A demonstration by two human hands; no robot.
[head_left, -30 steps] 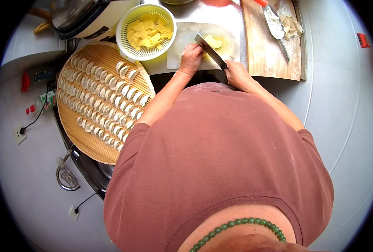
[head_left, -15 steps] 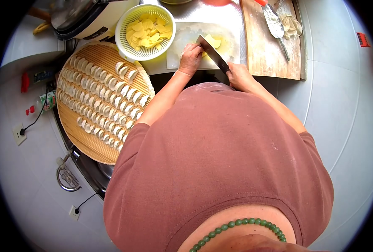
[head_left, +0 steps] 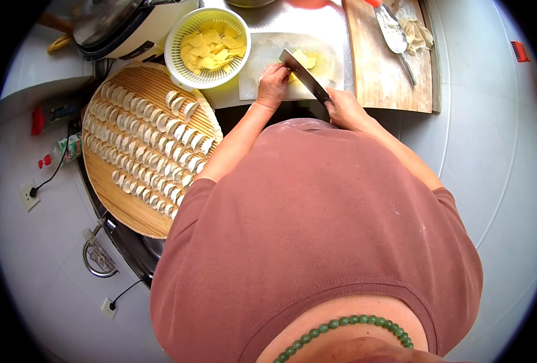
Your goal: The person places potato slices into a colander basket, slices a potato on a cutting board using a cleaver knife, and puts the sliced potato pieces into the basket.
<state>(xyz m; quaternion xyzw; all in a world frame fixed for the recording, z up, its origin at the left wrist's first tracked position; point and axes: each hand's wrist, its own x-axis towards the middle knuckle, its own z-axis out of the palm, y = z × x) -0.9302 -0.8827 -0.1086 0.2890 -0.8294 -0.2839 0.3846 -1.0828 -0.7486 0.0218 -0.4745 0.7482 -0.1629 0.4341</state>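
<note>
My right hand (head_left: 344, 109) is wrapped round the handle of a dark-bladed cleaver (head_left: 305, 76), whose blade slants up and left over a white cutting board (head_left: 257, 55). Beside the blade, my left hand (head_left: 273, 86) has its fingers curled down on a piece of peeled yellow potato, mostly hidden by the fingers and blade. Cut potato slices (head_left: 305, 58) lie on the board just past the blade. To the left stands a pale green-white colander (head_left: 175, 65) holding many thin potato slices (head_left: 213, 47).
A round woven tray (head_left: 108, 199) with rows of dumplings (head_left: 141, 130) lies at left, over a sink. A wooden board (head_left: 371, 66) at right bears a flour-covered scoop (head_left: 395, 37) and a crumpled cloth (head_left: 416, 36). A rice cooker (head_left: 141, 30) stands at upper left.
The view has shifted very slightly. Both hands, the cleaver and the potato slices stay in nearly the same places.
</note>
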